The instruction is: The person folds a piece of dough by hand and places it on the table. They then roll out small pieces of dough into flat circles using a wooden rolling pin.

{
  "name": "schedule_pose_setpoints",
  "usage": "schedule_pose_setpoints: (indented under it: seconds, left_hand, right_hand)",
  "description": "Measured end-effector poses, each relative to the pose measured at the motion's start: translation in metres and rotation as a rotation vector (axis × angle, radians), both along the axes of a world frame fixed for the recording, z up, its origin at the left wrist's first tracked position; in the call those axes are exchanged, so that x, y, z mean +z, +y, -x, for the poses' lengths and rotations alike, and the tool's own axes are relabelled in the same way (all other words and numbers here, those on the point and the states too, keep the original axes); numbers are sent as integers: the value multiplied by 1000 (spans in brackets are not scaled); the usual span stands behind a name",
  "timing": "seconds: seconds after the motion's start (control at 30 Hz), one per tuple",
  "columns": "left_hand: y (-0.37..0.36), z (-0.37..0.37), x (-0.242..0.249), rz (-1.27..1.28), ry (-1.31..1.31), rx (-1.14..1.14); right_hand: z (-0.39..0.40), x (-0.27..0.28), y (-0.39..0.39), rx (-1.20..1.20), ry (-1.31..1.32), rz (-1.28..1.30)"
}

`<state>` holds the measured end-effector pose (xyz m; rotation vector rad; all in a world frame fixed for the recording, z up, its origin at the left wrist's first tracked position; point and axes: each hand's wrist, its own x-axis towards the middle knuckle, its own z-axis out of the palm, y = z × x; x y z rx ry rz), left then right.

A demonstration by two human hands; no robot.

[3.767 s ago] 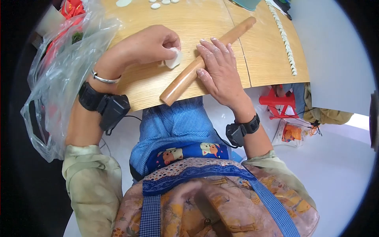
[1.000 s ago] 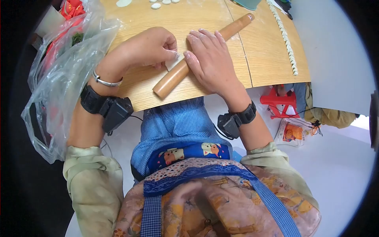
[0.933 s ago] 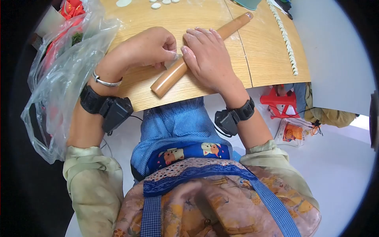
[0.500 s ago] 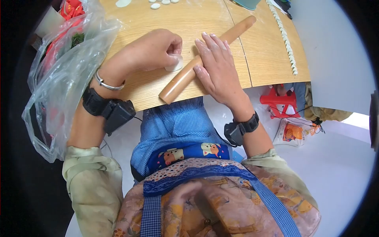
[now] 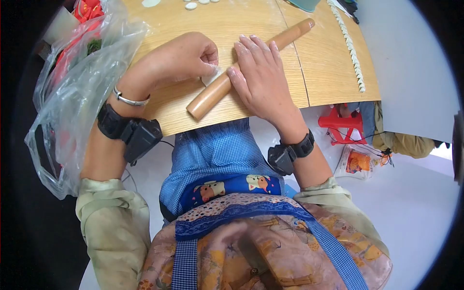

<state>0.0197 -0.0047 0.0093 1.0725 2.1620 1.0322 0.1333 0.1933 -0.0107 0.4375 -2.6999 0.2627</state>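
Note:
My left hand (image 5: pixel 193 55) is closed in a pinch on the edge of a thin, pale dough wrapper (image 5: pixel 209 79). The wrapper lies on the wooden table, and its right side meets the rolling pin. That rolling pin (image 5: pixel 212 96) is smooth light-brown wood, set diagonally with its near end by the table's front edge. Flat across its middle rests my right hand (image 5: pixel 263 77), fingers stretched out and dusted with white flour. Part of the wrapper is hidden by my left fingers and the pin.
Several small dough discs (image 5: pixel 191 6) and a flattened dough round (image 5: pixel 151 2) lie at the far edge. On the right runs a long row of small white pieces (image 5: pixel 349 46), near a teal container (image 5: pixel 304 4). A clear plastic bag (image 5: pixel 87 87) hangs at left; a red stool (image 5: pixel 340 126) stands below.
The rolling pin has shifted down and left, against the wrapper. My right hand has moved slightly left with it. My left hand has shifted a little left, still pinching the wrapper.

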Motion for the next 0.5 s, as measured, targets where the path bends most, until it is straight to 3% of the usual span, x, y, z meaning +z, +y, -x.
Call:
schedule_pose_setpoints:
  seconds: [0.23,0.5]
  left_hand:
    - [-1,2,-6,-26,99,11]
    - [2,-4,0,-18,94,-54]
  right_hand:
    - [31,-3,-6,78,1,34]
    - [-17,4,16,74,-66,30]
